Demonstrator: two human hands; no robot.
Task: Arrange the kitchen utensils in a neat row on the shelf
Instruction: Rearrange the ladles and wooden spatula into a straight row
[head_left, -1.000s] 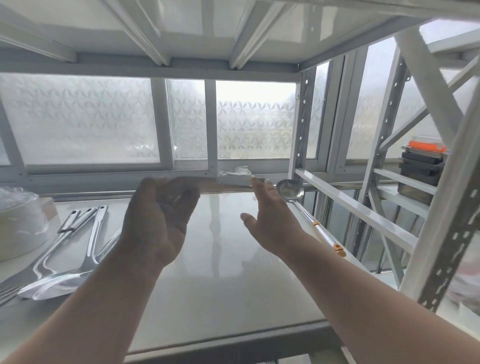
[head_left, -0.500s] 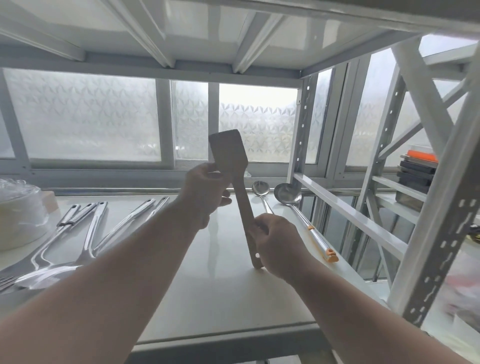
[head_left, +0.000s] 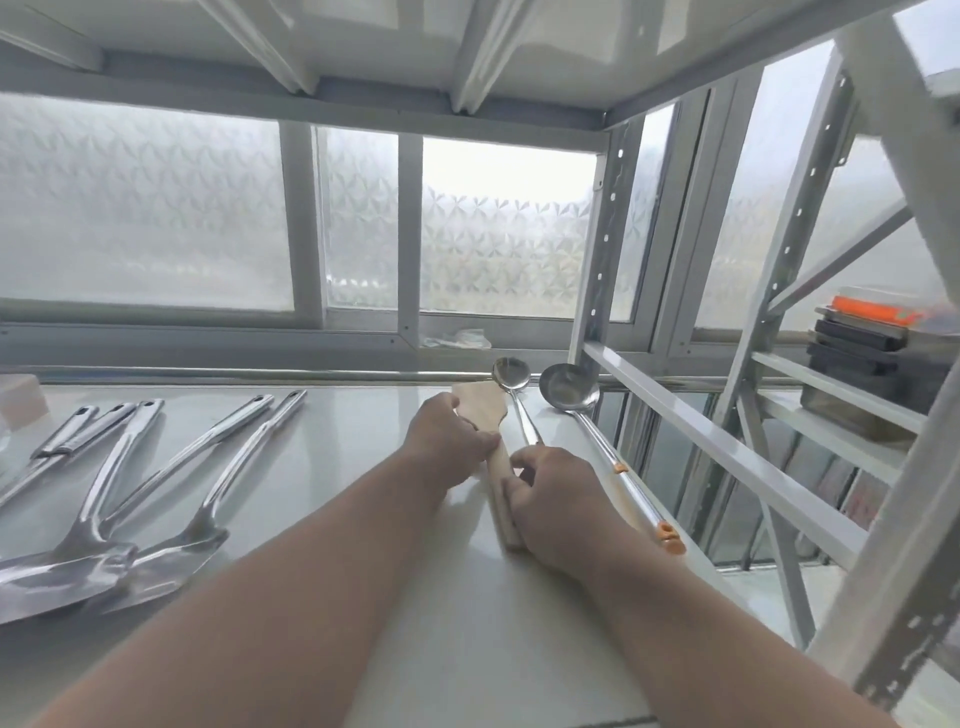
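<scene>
A wooden spatula (head_left: 482, 406) lies flat on the white shelf (head_left: 337, 467), blade pointing to the window. My left hand (head_left: 447, 434) rests on its neck, fingers pinched around it. My right hand (head_left: 550, 499) grips the handle near its lower end. Just right of the spatula lies a steel spoon (head_left: 511, 375), and beyond that a steel ladle (head_left: 569, 389) with orange rings on its long handle. All three lie side by side, heads to the back.
Several steel utensils (head_left: 156, 488) lie fanned out on the shelf's left, blades overlapping near the front edge. A white metal rack post (head_left: 597, 249) and side rail (head_left: 717, 447) bound the right. Stacked dark boxes (head_left: 872, 358) stand on a neighbouring shelf.
The wooden spatula, held upright in both hands half a second ago, has been lowered flat onto the shelf beside the spoon. Both hands came down with it.
</scene>
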